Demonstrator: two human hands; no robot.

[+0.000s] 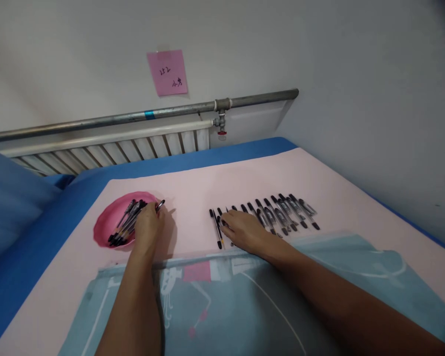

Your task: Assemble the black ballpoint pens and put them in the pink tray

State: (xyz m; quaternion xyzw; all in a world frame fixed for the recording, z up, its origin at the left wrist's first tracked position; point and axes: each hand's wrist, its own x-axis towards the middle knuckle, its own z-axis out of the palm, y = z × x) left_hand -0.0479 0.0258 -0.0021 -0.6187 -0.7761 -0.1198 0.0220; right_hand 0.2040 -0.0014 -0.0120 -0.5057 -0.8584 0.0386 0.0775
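Over the right rim of the pink bowl [103, 217], my left hand [147, 223] is closed around a pen [160, 204] whose dark end sticks out past the fingers. Several black-capped pens [128, 220] lie bunched in the bowl. My right hand [246, 228] rests low over the left part of a row of clear pens with black ends [282, 217] on the pink sheet. Its fingers are curled together at a pen, mostly hidden beneath them. Just left of those fingertips lies a separate pen [215, 228].
The pink sheet [193, 193] covers a blue surface [193, 162]. A light blue printed cloth [215, 306] lies in front of me. Behind are a white radiator [133, 148], a metal pipe [107, 120] and a pink note [167, 73] on the wall. Blue fabric [15, 198] hangs left.
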